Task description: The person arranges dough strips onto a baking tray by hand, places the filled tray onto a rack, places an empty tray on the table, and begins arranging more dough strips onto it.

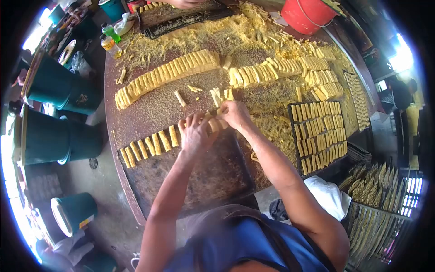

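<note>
A dark baking tray (195,181) lies in front of me, with a row of yellow dough sticks (156,143) along its far edge. My left hand (195,132) is over the right part of this row, its fingers bent down around sticks that they partly cover. Close beside it, my right hand (235,114) has its fingers pinched together on a dough stick, mostly hidden by the fingers. Pale dough pieces (216,96) lie just beyond the right hand. Farther off is a long stacked row of dough sticks (167,75), with another stacked row (265,72) to its right.
A filled tray of dough sticks (320,133) sits at the right. Crumbs (190,36) cover the table's far side, near a red bucket (308,16) and small bottles (110,44). Green bins (63,86) stand on the left. Another person's hand (186,3) shows at the top.
</note>
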Demonstrator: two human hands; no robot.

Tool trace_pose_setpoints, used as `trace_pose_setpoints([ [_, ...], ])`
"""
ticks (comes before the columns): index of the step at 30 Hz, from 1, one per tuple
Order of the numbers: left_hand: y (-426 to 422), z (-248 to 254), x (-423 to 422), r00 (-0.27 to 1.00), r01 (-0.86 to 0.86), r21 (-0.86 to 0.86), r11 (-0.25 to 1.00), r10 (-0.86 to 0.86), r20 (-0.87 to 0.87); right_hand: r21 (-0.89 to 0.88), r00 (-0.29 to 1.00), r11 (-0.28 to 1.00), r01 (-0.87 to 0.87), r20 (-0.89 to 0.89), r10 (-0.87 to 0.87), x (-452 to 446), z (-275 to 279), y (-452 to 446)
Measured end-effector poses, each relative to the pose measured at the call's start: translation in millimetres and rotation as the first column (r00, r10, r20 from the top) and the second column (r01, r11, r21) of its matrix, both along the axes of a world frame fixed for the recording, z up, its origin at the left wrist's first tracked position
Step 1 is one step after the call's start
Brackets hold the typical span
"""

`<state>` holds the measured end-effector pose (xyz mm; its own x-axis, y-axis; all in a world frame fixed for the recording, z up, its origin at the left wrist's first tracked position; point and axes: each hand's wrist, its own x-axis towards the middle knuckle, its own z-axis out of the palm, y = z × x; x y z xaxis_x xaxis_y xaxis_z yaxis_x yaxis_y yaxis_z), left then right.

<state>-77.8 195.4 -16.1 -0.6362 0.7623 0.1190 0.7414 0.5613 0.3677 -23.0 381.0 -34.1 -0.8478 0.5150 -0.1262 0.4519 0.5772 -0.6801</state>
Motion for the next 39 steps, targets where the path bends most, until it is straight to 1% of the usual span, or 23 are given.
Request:
trace_pose_setpoints([
  [1, -1, 4, -1, 1.0, 0.017, 0.034, 0.999, -0.016, -0.023, -0.035, 0.998, 0.998, -0.06, -0.025, 0.059, -2, 8, 4],
  [3, 8, 13, 0, 0.999, -0.047, 0.108, 0.993, 0.046, 0.005, -0.21, 0.986, 0.964, 0.165, 0.003, -0.168, -3, 16, 26],
  [5, 35, 7, -14, 0.994, -0.1, 0.171, 0.98, 0.09, 0.066, 0.046, 0.972, 0.994, 0.098, 0.209, -0.106, -17, 30, 53],
  [6, 52, 0, -21, 0.998, -0.067, 0.222, 0.973, 0.065, 0.019, -0.011, 0.919, 0.998, 0.067, 0.39, -0.058, -25, 25, 58],
  [7, 69, -5, -27, 0.997, -0.073, 0.187, 0.98, 0.068, 0.032, -0.042, 0.944, 0.999, 0.032, 0.329, -0.017, -29, 14, 56],
  [9, 89, -9, -36, 0.998, -0.063, 0.004, 0.998, 0.063, -0.012, 0.264, 0.985, 0.957, -0.123, 0.151, 0.085, -37, -6, 55],
  [11, 93, -11, -42, 0.994, -0.098, -0.048, 0.994, 0.1, 0.035, 0.203, 0.993, 0.977, -0.066, 0.113, 0.044, -36, -12, 62],
  [13, 88, -10, -43, 0.996, -0.082, 0.006, 0.997, 0.082, 0.031, -0.422, 0.998, 0.906, 0.042, 0.052, -0.022, -18, 17, 74],
  [15, 89, 1, -39, 0.991, -0.122, 0.201, 0.972, 0.107, 0.084, -0.442, 0.996, 0.896, -0.025, -0.089, -0.016, -11, -5, 86],
  [17, 95, 14, -33, 0.787, -0.3, 0.273, 0.914, 0.076, 0.612, -0.612, 0.969, 0.785, -0.102, -0.24, -0.062, -1, 6, 78],
  [18, 92, 9, -33, 0.785, -0.3, 0.273, 0.914, 0.074, 0.615, -0.702, 0.984, 0.707, -0.083, -0.17, -0.054, 0, 14, 71],
  [19, 88, 3, -34, 0.66, -0.352, 0.292, 0.889, 0.015, 0.751, -0.7, 0.984, 0.71, -0.082, -0.169, -0.053, 1, 20, 62],
  [20, 83, -1, -36, 0.517, -0.408, 0.304, 0.861, -0.057, 0.854, -0.555, 0.979, 0.828, -0.078, -0.198, -0.041, 2, 25, 51],
  [21, 73, 1, -35, 0.435, -0.442, 0.377, 0.814, -0.173, 0.884, -0.394, 0.974, 0.917, -0.069, -0.225, -0.024, 3, 28, 39],
  [22, 62, 4, -33, 0.437, -0.445, 0.381, 0.81, -0.175, 0.882, -0.341, 0.962, 0.938, -0.058, -0.27, -0.038, 3, 25, 26],
  [23, 49, 7, -31, 0.326, -0.535, 0.363, 0.763, -0.21, 0.922, -0.31, 0.964, 0.947, -0.082, -0.267, -0.004, 5, 26, 14],
  [24, 34, 8, -30, 0.213, -0.619, 0.329, 0.713, -0.251, 0.944, -0.482, 0.956, 0.872, -0.086, -0.285, -0.063, 2, 21, -1],
  [25, 17, 10, -30, 0.22, -0.624, 0.331, 0.708, -0.247, 0.944, -0.638, 0.948, 0.764, -0.097, -0.292, -0.124, 0, 16, -18],
  [27, -32, 13, -32, 0.058, -0.848, 0.252, 0.466, -0.391, 0.919, -0.857, 0.956, 0.514, -0.028, -0.173, -0.237, 1, 16, -60],
  [32, -205, 5, -53, 0.251, -0.898, 0.3, 0.321, -0.185, 0.95, -0.673, 0.979, 0.713, -0.197, -0.178, 0.102, -13, 13, -213],
  [35, -301, -15, -68, 0.279, -0.859, 0.289, 0.423, -0.088, 0.956, -0.469, 0.966, 0.848, -0.249, -0.189, 0.179, -41, 18, -304],
  [37, -327, -6, -62, 0.365, -0.819, 0.192, 0.541, 0.232, 0.902, -0.192, 0.966, 0.948, -0.252, -0.102, 0.237, -59, 20, -338],
  [39, -340, -8, -52, 0.516, -0.764, 0.239, 0.599, 0.345, 0.784, -0.141, 0.971, 0.962, -0.233, -0.09, 0.222, -60, 19, -348],
])
